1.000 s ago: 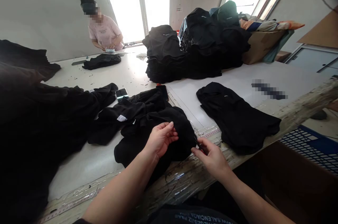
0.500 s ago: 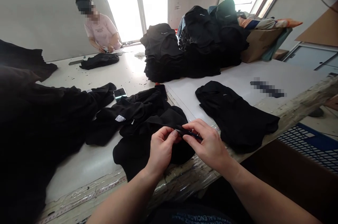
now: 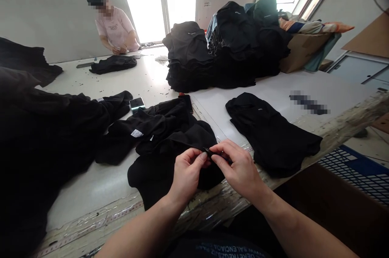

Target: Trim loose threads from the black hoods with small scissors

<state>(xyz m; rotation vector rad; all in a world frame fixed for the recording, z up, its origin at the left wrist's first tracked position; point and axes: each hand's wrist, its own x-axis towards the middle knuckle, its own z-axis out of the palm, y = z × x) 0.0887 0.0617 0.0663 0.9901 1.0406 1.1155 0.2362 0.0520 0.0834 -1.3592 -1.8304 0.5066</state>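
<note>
My left hand (image 3: 187,173) is closed, thumb and forefinger pinching the edge of a black garment (image 3: 152,175) at the table's near edge. Small dark thread snips (image 3: 209,151) lie in my right hand (image 3: 241,168), which is closed around them. Their tips point left, right by my left thumb. Most of the snips is hidden by my fingers. The garment spreads out under and left of both hands, with a white label (image 3: 136,133) on the crumpled black cloth behind it.
Right of my hands lies a folded black garment (image 3: 270,132). Tall stacks of black garments (image 3: 191,59) stand behind. A phone (image 3: 137,104) sits beside the dark cloth heap (image 3: 60,128) on the left. Across the table (image 3: 146,77) a person (image 3: 117,31) works. A blue crate (image 3: 358,168) stands below right.
My hands stay close together at the garment edge. The snips' blades looked apart before and now appear together. The view has shifted slightly.
</note>
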